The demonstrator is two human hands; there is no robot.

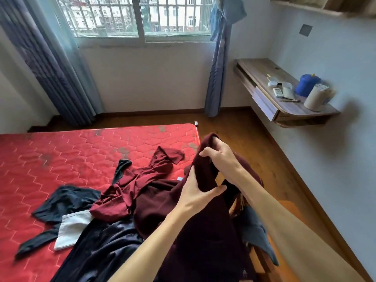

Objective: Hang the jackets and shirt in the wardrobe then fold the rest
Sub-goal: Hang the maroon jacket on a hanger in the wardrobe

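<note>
Head view shows the dark maroon garment (203, 231), heavy and knit-looking, gathered up between my two hands over the near corner of the red mattress (81, 151). My left hand (195, 192) is closed around a thick fold of it, thumb across the front and fingers curled behind. My right hand (219, 157) sits just above and beyond, pinching the upper edge with fingers bent tight on the cloth. Most of the garment hangs below my fingers and trails toward me.

Just left of my left hand, a lighter red shirt (142, 180) lies twisted on the mattress, touching the maroon piece where the two overlap. Farther left lie a dark teal garment (67, 200) and a pale grey cloth (71, 231); nearer me spreads a shiny navy garment (105, 247). Below my right forearm a grey-blue piece (258, 239) droops off the bed edge.

I judge I am sorting this one out to hang. The risk is the overlap: lifting could drag the red shirt along, or tug the grey-blue piece onto the floor. I hold bunched folds, not a collar or shoulders, so the weight could slip through my grip or the garment could go up twisted.
</note>
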